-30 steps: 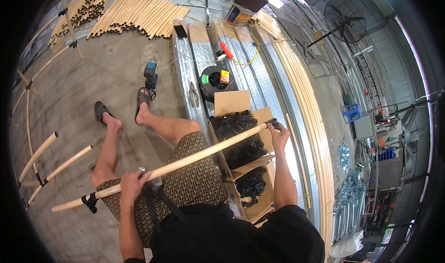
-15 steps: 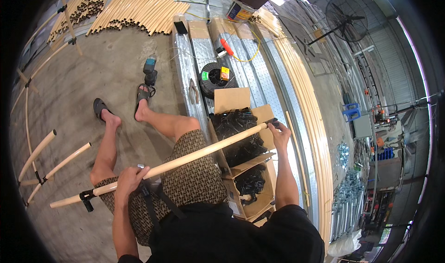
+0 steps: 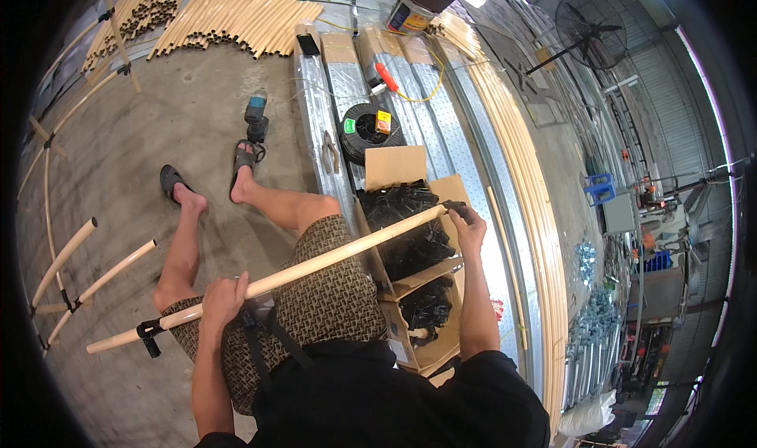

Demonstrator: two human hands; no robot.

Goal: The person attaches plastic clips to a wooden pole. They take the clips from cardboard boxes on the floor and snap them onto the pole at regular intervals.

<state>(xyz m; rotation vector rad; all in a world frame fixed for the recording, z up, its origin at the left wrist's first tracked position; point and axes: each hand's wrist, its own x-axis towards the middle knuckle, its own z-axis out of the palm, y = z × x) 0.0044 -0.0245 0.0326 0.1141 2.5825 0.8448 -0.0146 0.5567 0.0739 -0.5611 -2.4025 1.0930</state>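
While a concrete floor [image 3: 142, 125] spreads around sandalled feet, a seated person in a black shirt [image 3: 378, 401] and patterned shorts [image 3: 327, 294] works beside silver metal lengths [image 3: 322, 93] in a metal-walled workshop. A cream pipe [image 3: 347, 254] lies slantwise over the lap, the left hand [image 3: 225, 300] wrapped around it above the left thigh and the right hand [image 3: 471, 229] closed on a black fitting [image 3: 455, 207] at its far end.

On the lengths sit a black spool [image 3: 371, 136], pliers [image 3: 330, 152] and an opened carton [image 3: 394, 165] of black fittings; a drill [image 3: 255, 117] stands on the floor by one foot. Stacked pipes [image 3: 244, 14] line the back, and a large fan [image 3: 590, 31] stands at upper right.

The pipe's left end, behind a black clamp [image 3: 148, 332], juts past the thigh over bare concrete, near an assembled pipe frame [image 3: 118, 270]; its right end reaches over the carton, where flaps rise close below the hand. Floor runs from the feet to the stacks.

Compared with half a second earlier, the right hand and fitting have shifted slightly left, and a red-and-white patch shows beside the right forearm.
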